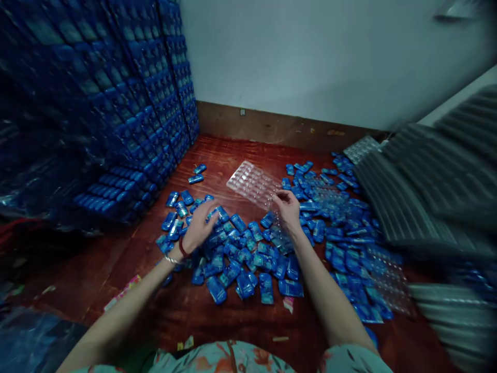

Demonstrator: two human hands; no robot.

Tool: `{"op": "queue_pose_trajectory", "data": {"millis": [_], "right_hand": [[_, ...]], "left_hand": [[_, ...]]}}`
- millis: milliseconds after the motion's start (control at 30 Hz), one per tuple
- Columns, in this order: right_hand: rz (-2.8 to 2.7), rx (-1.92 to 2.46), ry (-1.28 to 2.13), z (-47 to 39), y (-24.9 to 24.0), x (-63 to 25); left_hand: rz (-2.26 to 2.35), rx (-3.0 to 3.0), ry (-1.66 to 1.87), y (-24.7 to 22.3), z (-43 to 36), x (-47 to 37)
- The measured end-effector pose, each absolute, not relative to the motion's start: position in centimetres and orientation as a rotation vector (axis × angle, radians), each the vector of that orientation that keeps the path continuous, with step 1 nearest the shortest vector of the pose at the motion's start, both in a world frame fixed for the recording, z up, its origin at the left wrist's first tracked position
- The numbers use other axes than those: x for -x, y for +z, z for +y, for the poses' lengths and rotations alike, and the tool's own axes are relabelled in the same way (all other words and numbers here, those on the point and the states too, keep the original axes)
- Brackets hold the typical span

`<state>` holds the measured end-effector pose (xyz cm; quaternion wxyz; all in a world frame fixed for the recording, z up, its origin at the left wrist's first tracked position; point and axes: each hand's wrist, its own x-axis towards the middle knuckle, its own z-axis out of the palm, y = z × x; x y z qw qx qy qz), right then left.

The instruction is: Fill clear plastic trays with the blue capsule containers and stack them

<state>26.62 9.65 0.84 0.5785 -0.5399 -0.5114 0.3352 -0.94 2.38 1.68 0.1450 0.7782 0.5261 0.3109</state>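
Observation:
A clear plastic tray with rows of hollows (pixel 252 184) lies tilted over the red surface. My right hand (pixel 286 207) pinches its right edge between thumb and fingers. To the left, my left hand (pixel 201 224) is over the pile of small blue packets (pixel 233 248), its fingers spread and curved down. Whether a fingertip touches a packet is hard to tell. A red band and a pale bracelet circle the left wrist. The tray's hollows look unfilled.
Tall stacks of blue packets (pixel 155 93) rise at the left. More packets (pixel 349 233) with clear trays (pixel 388 274) among them spread at the right, beside grey ribbed stacks (pixel 435 181). A pale wall (pixel 310 62) stands behind.

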Motion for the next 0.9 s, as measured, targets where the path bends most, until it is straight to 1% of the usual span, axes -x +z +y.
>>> {"op": "queue_pose_trajectory", "data": {"millis": [133,233,367,467,533,567,633,667,767,900], "right_hand": [[-1.131,1.322,0.696,10.7,0.8,-27.2],[-1.107,1.359,0.654,10.6,2.4,-26.9],[-1.143,1.382,0.706,6.6,5.8,-28.1],[-1.228,1.438,0.880,-0.6,6.6,-30.0],[-1.277,1.493,1.027,-6.9,5.7,-31.1],[-1.291,1.546,1.164,-10.2,4.8,-31.5],[-1.161,1.649,1.317,-16.5,2.6,-31.8],[-1.059,1.686,1.340,-19.2,1.4,-31.7],[-0.891,1.771,1.328,-24.4,-1.4,-30.5],[-1.073,1.848,1.097,-24.7,-2.8,-27.9]], "left_hand": [[1.215,-2.581,0.522,-0.5,-3.4,-4.2],[1.191,-2.711,0.301,-2.1,-4.7,-4.9],[1.205,-2.755,0.234,-2.2,-3.4,-1.6],[1.306,-2.759,0.259,-1.1,-3.8,0.5],[1.382,-2.749,0.303,-0.4,-5.7,0.8],[1.371,-2.751,0.317,-0.3,-7.1,0.6],[1.235,-2.773,0.308,-0.6,-10.1,-0.2],[1.148,-2.781,0.288,-1.0,-11.3,-0.6],[1.012,-2.778,0.252,-2.8,-13.0,-1.2],[1.076,-2.749,0.275,-4.6,-10.4,0.2]]}}
